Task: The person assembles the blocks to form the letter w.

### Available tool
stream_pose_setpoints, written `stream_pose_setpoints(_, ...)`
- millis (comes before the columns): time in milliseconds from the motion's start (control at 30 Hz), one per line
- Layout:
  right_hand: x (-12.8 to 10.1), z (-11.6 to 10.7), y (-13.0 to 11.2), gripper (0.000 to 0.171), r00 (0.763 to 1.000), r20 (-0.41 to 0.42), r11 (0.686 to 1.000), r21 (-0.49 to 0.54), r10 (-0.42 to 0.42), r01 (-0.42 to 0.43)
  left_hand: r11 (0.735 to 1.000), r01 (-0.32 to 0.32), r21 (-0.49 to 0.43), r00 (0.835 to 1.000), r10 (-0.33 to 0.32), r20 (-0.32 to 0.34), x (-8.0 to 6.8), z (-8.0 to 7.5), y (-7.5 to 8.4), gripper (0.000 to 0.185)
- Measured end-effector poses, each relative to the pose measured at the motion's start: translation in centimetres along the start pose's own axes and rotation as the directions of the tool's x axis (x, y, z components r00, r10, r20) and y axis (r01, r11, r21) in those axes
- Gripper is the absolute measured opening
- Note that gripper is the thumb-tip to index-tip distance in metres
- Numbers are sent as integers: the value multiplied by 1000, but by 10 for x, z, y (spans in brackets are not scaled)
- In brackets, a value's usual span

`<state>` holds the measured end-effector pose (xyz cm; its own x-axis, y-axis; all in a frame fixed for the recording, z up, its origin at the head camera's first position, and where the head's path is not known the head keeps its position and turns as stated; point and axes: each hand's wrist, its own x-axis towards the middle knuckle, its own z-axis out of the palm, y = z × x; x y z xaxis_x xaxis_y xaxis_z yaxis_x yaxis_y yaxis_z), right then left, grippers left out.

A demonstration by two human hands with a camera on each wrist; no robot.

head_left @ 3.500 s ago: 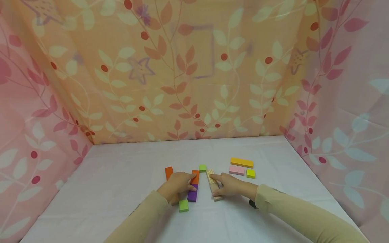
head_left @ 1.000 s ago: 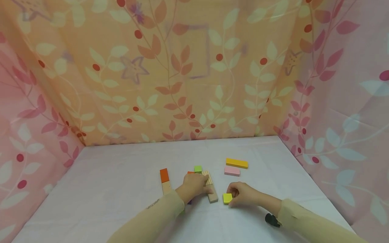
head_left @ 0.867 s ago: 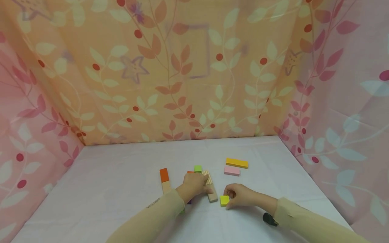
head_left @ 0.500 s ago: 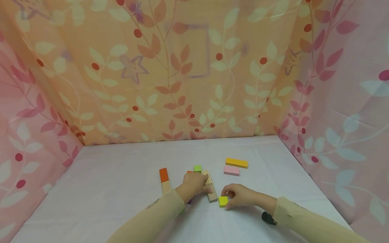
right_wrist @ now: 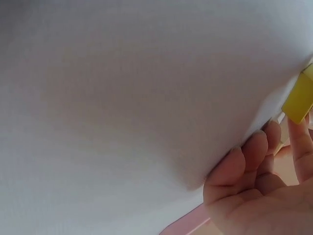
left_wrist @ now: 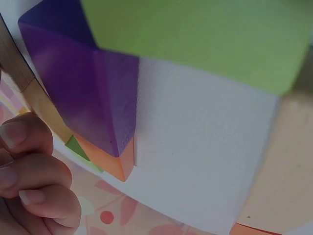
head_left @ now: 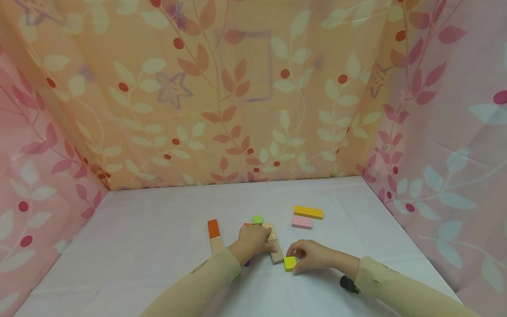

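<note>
The right hand (head_left: 313, 255) is pinching a small yellow square wooden block (head_left: 290, 263) that sits flat on the white cloth-covered desk (head_left: 158, 237), right next to the near end of a long ribbed natural-wood block (head_left: 274, 246). The left hand (head_left: 253, 241) rests fingers-down on that ribbed block, fingers loosely curled over it. Looks to me like the yellow piece is light, hard and smooth-painted, so it'd probably slide easily on the cloth; best bet is gripping it by two opposite side edges, thumb and forefinger. Not fragile at all, I'd say. The purple rectangular block (left_wrist: 78, 78) sits beside the left hand.
</note>
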<state>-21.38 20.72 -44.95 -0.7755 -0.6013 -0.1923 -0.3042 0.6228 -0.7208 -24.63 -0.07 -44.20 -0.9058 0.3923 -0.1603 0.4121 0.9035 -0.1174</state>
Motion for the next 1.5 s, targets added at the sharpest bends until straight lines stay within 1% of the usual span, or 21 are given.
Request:
stream_pose_setpoints(67,0,-3,1,37,1000,9,1000,9,6,-6,1000,0,0,1000,0,0,0,0,0,69)
stream_pose_setpoints(133,-1,-7,5,39,1000,0,1000,19,12,-12,1000,0,-3,1000,0,0,0,0,0,68)
stream_pose_setpoints(200,-1,-13,9,40,999,-35,1000,18,15,-14,1000,3,-13,1000,-3,6,-1,-1,0,68)
stream_pose_setpoints(300,-1,-22,19,38,992,-124,999,22,36,-34,1000,5,-27,1000,-4,10,-1,-1,0,68)
stream_pose_setpoints(367,-1,-28,26,38,980,-191,998,20,64,-61,1000,3,-31,1000,-3,8,-1,-1,-1,69)
stream_pose_setpoints(467,0,-35,35,40,955,-276,994,23,105,-102,999,-1,-32,1000,1,2,0,1,-1,69)
stream_pose_setpoints(533,1,-40,40,42,939,-321,992,22,124,-123,1000,-6,-30,1000,6,-2,1,2,-2,69)
stream_pose_setpoints(633,3,-46,45,43,924,-358,991,34,136,-133,1000,-9,-26,1000,9,-6,2,2,-2,68)
stream_pose_setpoints(700,4,-49,47,42,921,-369,992,27,123,-122,1000,-11,-20,1000,11,-9,2,2,-3,68)
stream_pose_setpoints(833,10,-53,52,42,921,-362,990,37,142,-138,1000,-13,-7,1000,12,-16,2,2,-3,68)
stream_pose_setpoints(967,16,-56,56,45,915,-344,977,40,210,-209,1000,-13,-11,1000,12,-17,2,2,-2,69)
stream_pose_setpoints(1100,20,-57,58,48,909,-347,971,15,230,-240,1000,-10,-20,1000,10,-27,1,2,-2,69)
stream_pose_setpoints(1300,21,-59,59,50,908,-344,969,22,238,-246,999,-11,-40,999,9,-30,1,4,-3,69)
stream_pose_setpoints(1400,20,-63,60,48,911,-337,971,54,238,-233,999,-11,-43,1000,10,-28,1,3,-2,69)
stream_pose_setpoints(1467,19,-66,63,46,914,-342,975,59,220,-213,999,-10,-46,1000,9,-25,0,2,-2,68)
stream_pose_setpoints(1500,18,-68,64,45,909,-351,974,70,225,-215,999,-10,-48,1000,9,-23,0,1,-2,69)
